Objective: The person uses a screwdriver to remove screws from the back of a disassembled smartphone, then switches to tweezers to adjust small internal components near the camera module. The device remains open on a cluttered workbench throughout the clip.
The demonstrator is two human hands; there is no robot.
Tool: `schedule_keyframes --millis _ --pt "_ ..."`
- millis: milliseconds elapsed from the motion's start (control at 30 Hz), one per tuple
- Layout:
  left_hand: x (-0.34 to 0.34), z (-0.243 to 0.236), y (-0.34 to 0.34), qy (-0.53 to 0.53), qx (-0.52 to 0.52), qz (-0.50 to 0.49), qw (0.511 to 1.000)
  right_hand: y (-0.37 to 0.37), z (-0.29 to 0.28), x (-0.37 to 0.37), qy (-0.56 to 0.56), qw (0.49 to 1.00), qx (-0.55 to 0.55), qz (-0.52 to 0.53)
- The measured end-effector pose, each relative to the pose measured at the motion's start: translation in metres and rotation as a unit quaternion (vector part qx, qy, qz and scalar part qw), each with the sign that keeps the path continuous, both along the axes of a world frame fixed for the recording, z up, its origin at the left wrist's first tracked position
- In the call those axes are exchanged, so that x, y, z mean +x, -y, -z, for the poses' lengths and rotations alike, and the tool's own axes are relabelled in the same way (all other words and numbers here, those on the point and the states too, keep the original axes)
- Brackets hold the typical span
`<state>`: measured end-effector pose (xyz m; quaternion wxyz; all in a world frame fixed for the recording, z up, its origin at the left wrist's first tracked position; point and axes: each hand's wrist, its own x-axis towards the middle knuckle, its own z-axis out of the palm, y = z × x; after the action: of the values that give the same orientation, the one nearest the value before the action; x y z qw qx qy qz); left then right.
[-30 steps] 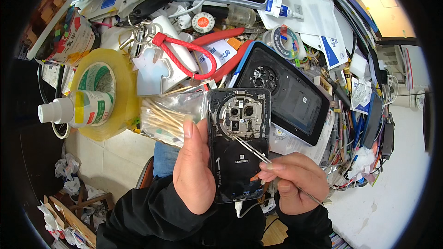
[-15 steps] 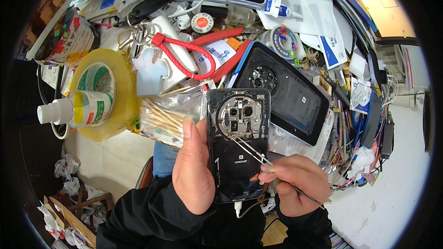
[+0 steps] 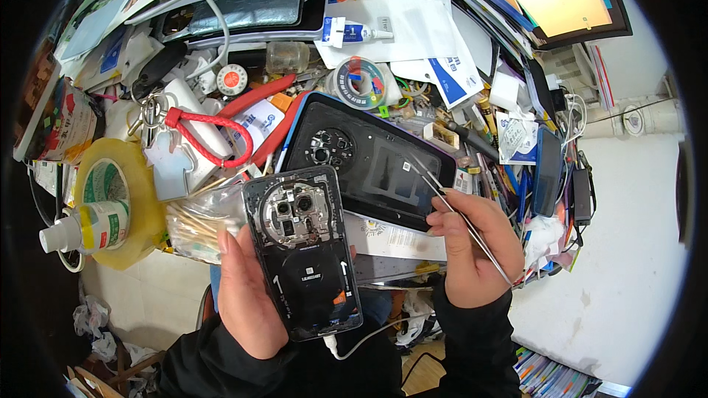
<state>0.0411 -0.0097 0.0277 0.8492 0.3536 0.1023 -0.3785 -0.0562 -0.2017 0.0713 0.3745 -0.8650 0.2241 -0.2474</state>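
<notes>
L hand point(image 3: 249, 298) clamped on opened black rect. phone point(image 3: 311, 274) w/ round silver metal camera assy. point(image 3: 299, 210); phone's long axis near vert., top leaning L. White plastic plug point(image 3: 331, 341) at its bottom edge. R hand point(image 3: 483, 247) pinches slim silver metal tweezers point(image 3: 461, 215); prongs slightly apart, nothing seen between. Tips point up-L over black rect. panel point(image 3: 369, 154); contact: can't tell. Phone lies L of, and lower than, tips; L hand nearer.

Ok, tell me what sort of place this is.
Probably a cluttered phone-repair workspace: the left hand holds a phone with its insides bared, the right hand holds metal tweezers, and a bag of cotton swabs lies close by.
</notes>
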Motion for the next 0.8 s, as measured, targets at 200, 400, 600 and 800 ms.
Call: schedule_keyframes --millis 200,400,600,800 --pt "0.0013 -0.0008 0.0009 0.005 0.004 0.0 1.0 0.0021 -0.0022 0.0016 -0.011 1.0 -0.029 -0.002" --pt "-0.0005 -0.004 0.0029 -0.02 0.002 -0.026 0.999 0.0029 0.0017 0.0034 -0.009 1.0 -0.024 -0.002" --pt "0.0015 -0.0007 0.0006 0.003 0.009 0.003 1.0 0.0033 0.0026 0.0039 -0.009 1.0 -0.012 -0.002" --pt "0.0014 0.0001 -0.001 0.003 0.005 0.011 1.0 0.0021 0.0019 0.0047 -0.017 1.0 -0.006 0.005"
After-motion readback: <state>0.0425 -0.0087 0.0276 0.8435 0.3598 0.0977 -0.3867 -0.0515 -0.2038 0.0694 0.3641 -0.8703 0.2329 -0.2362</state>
